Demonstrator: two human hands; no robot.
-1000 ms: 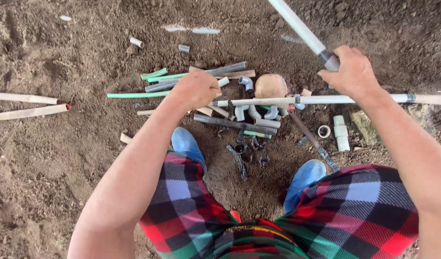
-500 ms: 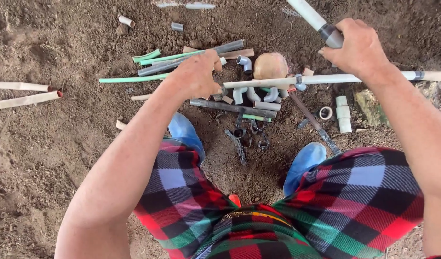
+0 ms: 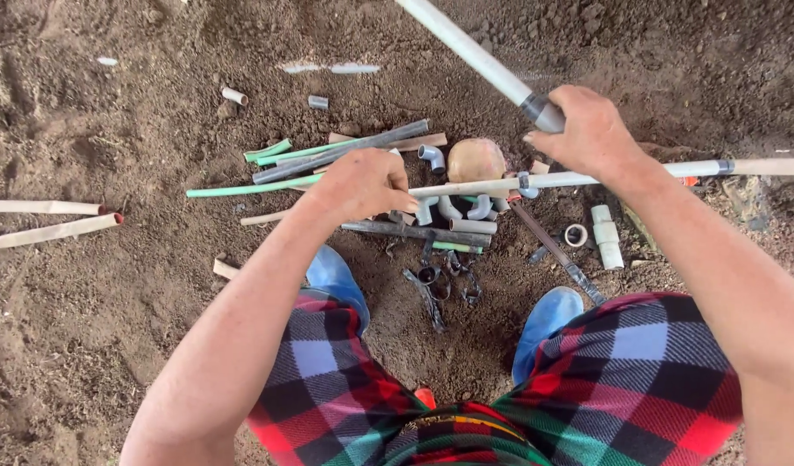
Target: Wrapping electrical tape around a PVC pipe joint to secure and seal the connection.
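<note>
View from the head, read left to right, with the long white pipe (image 3: 578,179) as landmark. Far left of it, two pale tubes (image 3: 43,220) lie on the bare soil (image 3: 112,345). Nearer, green pipes (image 3: 241,187) and a dark grey pipe (image 3: 345,148) lie fanned just behind its left end. Our left hand (image 3: 362,183) is curled closed around that left end. Below the pipe's middle lie grey elbow fittings (image 3: 466,209) and black clamps (image 3: 436,280); a round tan object (image 3: 476,160) sits just behind it. Our right hand (image 3: 591,134) is clenched on the grey coupling (image 3: 542,112) of a second white pipe (image 3: 466,47), which slants up and away above the landmark. We judge the long pipe light and stiff, smooth enough to slip, and best gripped near its end or beside a fitting.
</note>
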